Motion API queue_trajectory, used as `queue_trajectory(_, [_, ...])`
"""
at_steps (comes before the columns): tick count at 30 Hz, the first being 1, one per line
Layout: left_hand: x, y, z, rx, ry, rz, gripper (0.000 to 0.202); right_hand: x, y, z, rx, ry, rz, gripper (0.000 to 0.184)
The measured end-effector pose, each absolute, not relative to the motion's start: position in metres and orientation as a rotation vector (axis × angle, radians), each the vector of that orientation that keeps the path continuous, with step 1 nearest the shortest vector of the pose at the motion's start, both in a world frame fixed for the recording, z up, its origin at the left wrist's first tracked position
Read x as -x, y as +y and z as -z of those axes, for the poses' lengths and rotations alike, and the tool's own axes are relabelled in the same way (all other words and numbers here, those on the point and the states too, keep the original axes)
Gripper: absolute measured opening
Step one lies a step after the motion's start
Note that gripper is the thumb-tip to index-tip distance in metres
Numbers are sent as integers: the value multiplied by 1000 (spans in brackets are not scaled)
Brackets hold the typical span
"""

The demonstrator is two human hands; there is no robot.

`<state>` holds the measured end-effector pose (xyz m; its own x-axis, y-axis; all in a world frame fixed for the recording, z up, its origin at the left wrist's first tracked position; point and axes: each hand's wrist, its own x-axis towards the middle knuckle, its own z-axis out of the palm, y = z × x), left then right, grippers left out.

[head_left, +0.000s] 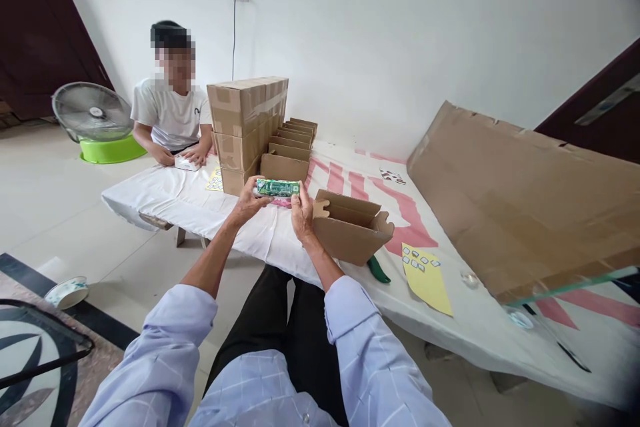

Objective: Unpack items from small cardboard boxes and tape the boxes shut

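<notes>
The left hand (247,203) and the right hand (303,212) make one grip, pinching the green pack (278,188) b/w them, one at each short end. So the pack is inside the grip, over the near part of the surface (150,192); how high above, I cannot tell. Its long axis goes approx. left to right.

The open carton (347,240) stands just to the right of the right hand, so this hand is the nearer one; if they touch, I can't tell. Carton's long axis also goes left to right, but w/ its right end more near. The mouth looks up, w/ notched flaps at both ends.

On the far left side, the stack of closed boxes (230,137) and the row of open cartons (285,167) beside it limit the room. B/w this row and the large cardboard sheet (505,207) at right there is open room on the printed cloth (357,183). A curved green object (379,270) lies by the carton's near right corner, then a yellow sheet (425,280) more right. Far left, a co-worker (167,113) has both hands at a white item (185,163).
</notes>
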<state>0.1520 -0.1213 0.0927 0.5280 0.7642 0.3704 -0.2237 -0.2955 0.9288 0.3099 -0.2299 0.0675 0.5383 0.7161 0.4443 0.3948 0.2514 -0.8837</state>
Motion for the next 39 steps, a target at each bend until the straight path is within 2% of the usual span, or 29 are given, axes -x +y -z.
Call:
queue_trajectory(10, [-155, -122, -136, -1663, 372, -1192, 77, -310, -240, -121, 1306, -1136, -275, 78])
queue_trajectory(16, [-140, -135, -148, -1711, 360, -1147, 73, -298, -254, -124, 1274, -1163, -172, 75])
queue_trajectory(21, [-101, -154, -101, -1736, 464, -983, 57, -294, -321, -96, 1422, -1420, -57, 63])
queue_trajectory(24, [-79, -161, -60, -1757, 594, -894, 52, -330, -377, -86, 1631, -1503, 276, 56])
queue_trajectory(28, [-72, -171, -24, -1678, 654, -724, 55, -417, -430, -93, 2052, -1587, 597, 60])
queue_trajectory(30, [-78, -176, -15, -1649, 672, -692, 57, -454, -441, -100, 2214, -1673, 607, 52])
queue_trajectory(33, [-90, -186, -8, -1638, 676, -661, 56, -475, -444, -109, 2255, -1796, 524, 21])
queue_trajectory(39, [-103, -208, -4, -1686, 618, -602, 52, -436, -438, -102, 2093, -1869, 568, 29])
